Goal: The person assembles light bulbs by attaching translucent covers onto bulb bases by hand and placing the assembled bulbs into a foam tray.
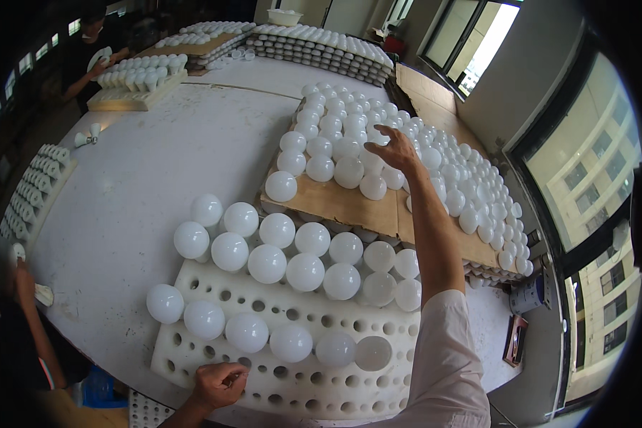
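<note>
My right hand (396, 148) reaches out over the rows of white bulb globes (281, 186) standing on a cardboard sheet (349, 202). Its thumb and fingers are apart and curved above the globes, and I see nothing held. My left hand (220, 385) is curled closed at the near edge of a white foam tray (264, 371) full of round holes, with nothing visible in it. A row of globes (247, 332) sits in the tray, and two more rows stand behind it. One globe (373, 353) at the right end of the near row looks clearer than the others.
Stacked layers of globes (321, 46) stand at the table's far side. Two people work at the left, one by a tray of bulbs (139, 75). Small bulbs (88, 134) lie on the white table (157, 150). A bucket (528, 296) stands at the right below the windows.
</note>
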The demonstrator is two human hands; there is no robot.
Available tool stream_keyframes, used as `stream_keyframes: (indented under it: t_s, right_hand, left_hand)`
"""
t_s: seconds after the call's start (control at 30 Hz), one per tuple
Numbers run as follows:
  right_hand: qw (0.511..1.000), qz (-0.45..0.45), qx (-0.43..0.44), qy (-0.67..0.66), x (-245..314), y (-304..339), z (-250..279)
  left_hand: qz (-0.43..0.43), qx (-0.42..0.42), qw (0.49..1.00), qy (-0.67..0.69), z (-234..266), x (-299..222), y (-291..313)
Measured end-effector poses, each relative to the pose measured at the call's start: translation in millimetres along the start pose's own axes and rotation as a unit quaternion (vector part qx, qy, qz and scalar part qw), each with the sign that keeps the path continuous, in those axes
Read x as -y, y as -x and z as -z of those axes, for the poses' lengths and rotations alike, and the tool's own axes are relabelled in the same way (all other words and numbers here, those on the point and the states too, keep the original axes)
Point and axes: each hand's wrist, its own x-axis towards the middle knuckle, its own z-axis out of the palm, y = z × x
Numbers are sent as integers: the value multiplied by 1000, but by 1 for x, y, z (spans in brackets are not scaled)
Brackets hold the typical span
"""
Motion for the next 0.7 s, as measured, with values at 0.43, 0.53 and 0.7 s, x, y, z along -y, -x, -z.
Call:
stream_keyframes:
  t_s: [0.43,0.53,0.7]
  right_hand:
    - [975,9,164,153,-25,-66,-68]
    - [973,35,161,159,-16,-39,-60]
    - [971,97,104,194,15,2,-55]
  left_hand:
    - [29,-40,999,0,-3,-5,-1]
    - [23,-37,999,-16,-3,-7,-3]
    - [35,-66,997,-1,-2,-7,4]
